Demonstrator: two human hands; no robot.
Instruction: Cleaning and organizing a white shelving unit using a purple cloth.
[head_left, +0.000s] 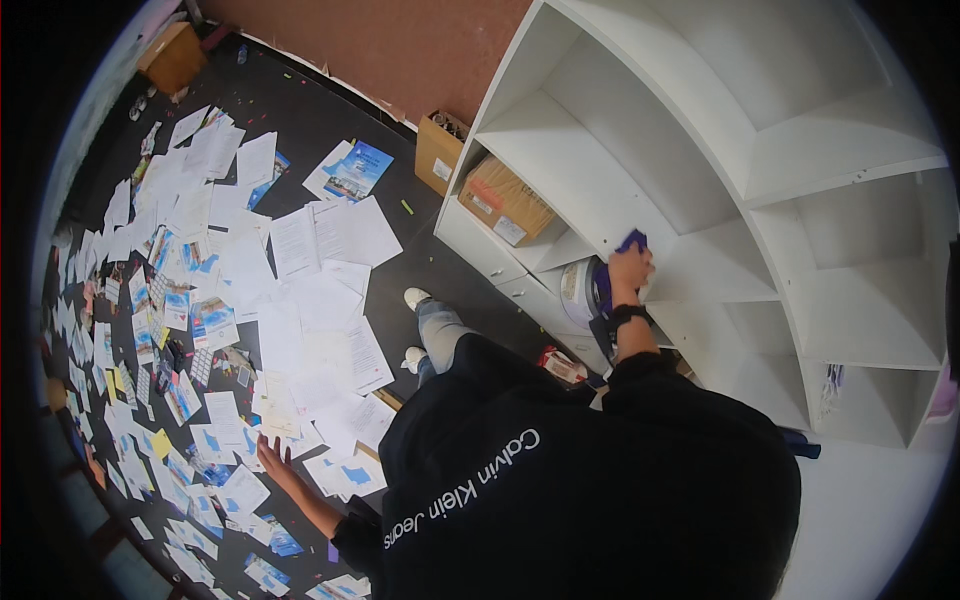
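Note:
My right hand (628, 268) is at the white shelving unit (581, 169), closed around a dark purple cloth (634, 238) pressed against a shelf board. A dark band circles that wrist. Just below this hand, a round white container (576, 291) with a label sits in a lower compartment, partly hidden by the hand and arm. My left hand (277, 459) is held out on the other side with its fingers apart and nothing in them. Beneath it, loose printed sheets (319, 322) are spread over the dark floor.
A cardboard box (506, 199) fills one shelf compartment; another open carton (441, 154) stands beside the unit. Blue-covered booklets (358, 171) and keyboards (201, 367) lie among the papers. A red-and-white package (562, 365) is by the drawers (480, 244). A wooden box (172, 58) stands far off.

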